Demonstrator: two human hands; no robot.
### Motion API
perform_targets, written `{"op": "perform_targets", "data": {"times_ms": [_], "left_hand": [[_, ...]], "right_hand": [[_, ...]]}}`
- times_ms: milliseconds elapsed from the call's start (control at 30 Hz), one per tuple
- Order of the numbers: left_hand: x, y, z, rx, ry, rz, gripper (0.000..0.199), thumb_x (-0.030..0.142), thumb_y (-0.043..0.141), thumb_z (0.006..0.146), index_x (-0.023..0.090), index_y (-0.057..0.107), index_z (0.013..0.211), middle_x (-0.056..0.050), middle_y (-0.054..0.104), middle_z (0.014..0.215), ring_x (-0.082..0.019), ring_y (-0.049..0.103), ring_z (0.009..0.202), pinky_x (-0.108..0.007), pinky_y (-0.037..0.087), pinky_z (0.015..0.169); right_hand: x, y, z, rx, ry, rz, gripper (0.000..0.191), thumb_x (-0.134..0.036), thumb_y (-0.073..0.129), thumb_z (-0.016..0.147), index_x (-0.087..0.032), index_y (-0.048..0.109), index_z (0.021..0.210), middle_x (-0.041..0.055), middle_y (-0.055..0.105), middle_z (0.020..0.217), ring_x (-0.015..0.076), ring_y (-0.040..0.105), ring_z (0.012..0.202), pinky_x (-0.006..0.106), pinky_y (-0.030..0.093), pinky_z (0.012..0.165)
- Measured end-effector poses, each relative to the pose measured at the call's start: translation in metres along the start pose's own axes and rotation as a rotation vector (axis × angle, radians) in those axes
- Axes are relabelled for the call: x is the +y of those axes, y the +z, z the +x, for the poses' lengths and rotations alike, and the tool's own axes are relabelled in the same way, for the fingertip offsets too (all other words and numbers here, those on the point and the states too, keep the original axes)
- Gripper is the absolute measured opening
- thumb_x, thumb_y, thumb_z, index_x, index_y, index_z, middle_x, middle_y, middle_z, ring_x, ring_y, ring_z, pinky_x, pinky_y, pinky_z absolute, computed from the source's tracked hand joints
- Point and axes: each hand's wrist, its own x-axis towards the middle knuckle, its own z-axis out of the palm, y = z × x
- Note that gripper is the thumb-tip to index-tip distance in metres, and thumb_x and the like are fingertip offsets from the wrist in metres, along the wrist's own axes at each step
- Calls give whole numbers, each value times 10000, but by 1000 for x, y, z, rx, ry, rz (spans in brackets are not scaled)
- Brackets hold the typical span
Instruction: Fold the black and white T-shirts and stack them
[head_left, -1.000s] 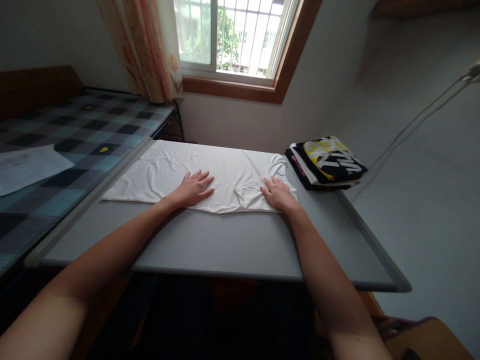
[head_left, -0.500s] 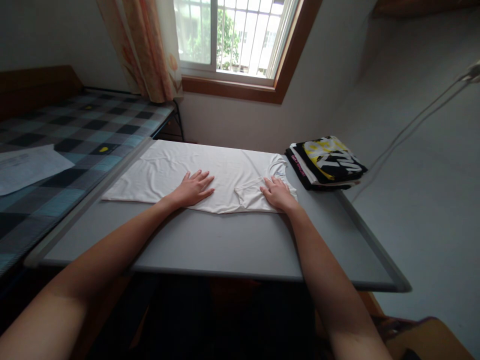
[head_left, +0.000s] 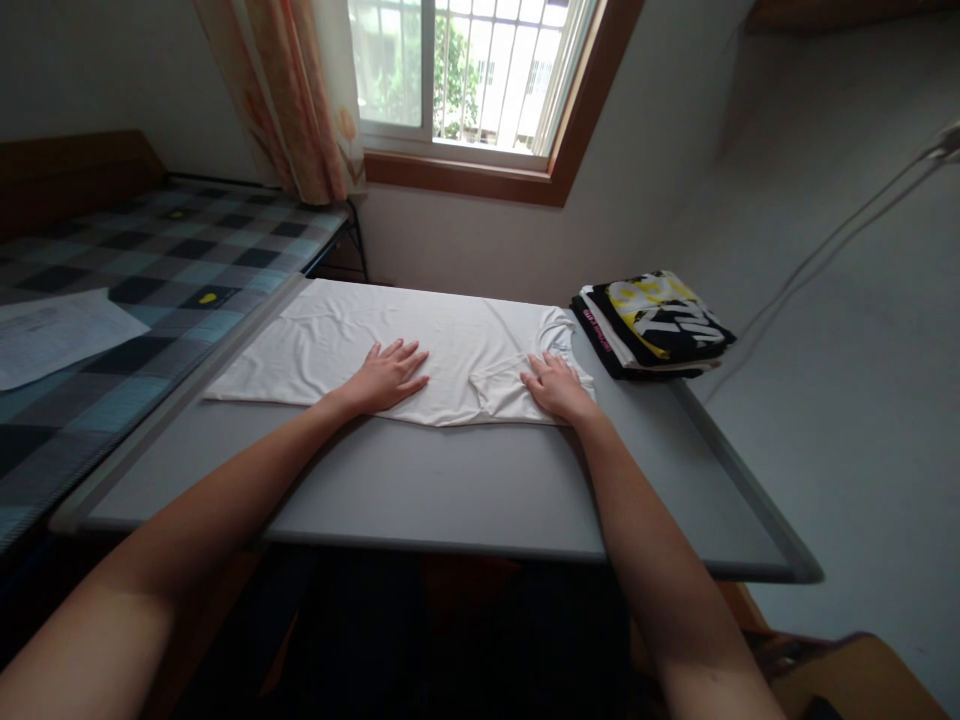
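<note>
A white T-shirt (head_left: 450, 345) lies sideways along the far part of the table, its near side folded over and its neckline at the right. My left hand (head_left: 388, 377) rests flat on the middle of the shirt with its fingers spread. On the folded-in sleeve near the collar lies my right hand (head_left: 555, 385), palm down and fingers apart. Both hands touch the cloth without gripping it. Some wrinkles run through the left part of the shirt.
The grey table (head_left: 442, 490) has a raised rim. At its far right sits a stack of folded clothes (head_left: 652, 325), the top one black with yellow and white print. Left of the table is a bed with a checked cover (head_left: 247, 250) and a paper sheet (head_left: 64, 330).
</note>
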Motion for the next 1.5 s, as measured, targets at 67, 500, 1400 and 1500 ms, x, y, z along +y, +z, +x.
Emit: {"op": "perform_targets", "data": {"times_ms": [67,500,1400,1500], "left_hand": [[-1,1,0,1,2,-1,593,528,322,1018,234,380,1530,-105,299,1622,-313,229,1503,-584,184,1185],[-1,1,0,6,11,8,594,518,323,1021,217,379,1531,-115,301,1619,-324,235,1499,-597,196,1175],[0,1,0,7,7,17,585,515,320,1024,225,382,1529,-109,311,1616,-310,241,1500,-580,197,1180],[-1,1,0,5,12,15,584,512,320,1024,221,386,1527,-111,313,1614,-314,246,1498,-586,199,1178]], "right_hand": [[-1,-1,0,-4,0,-1,592,-447,354,1014,-175,387,1539,169,281,1622,356,234,1493,511,239,1179],[-2,-1,-1,12,3,-12,584,-442,363,1014,-176,404,1532,159,302,1616,355,260,1485,505,256,1179],[-1,1,-1,34,-6,-11,584,-443,375,1004,-173,421,1520,156,326,1606,349,281,1476,502,269,1172],[0,1,0,29,-9,-17,584,-443,368,1007,-167,422,1520,164,321,1607,350,281,1476,501,269,1173]]}}
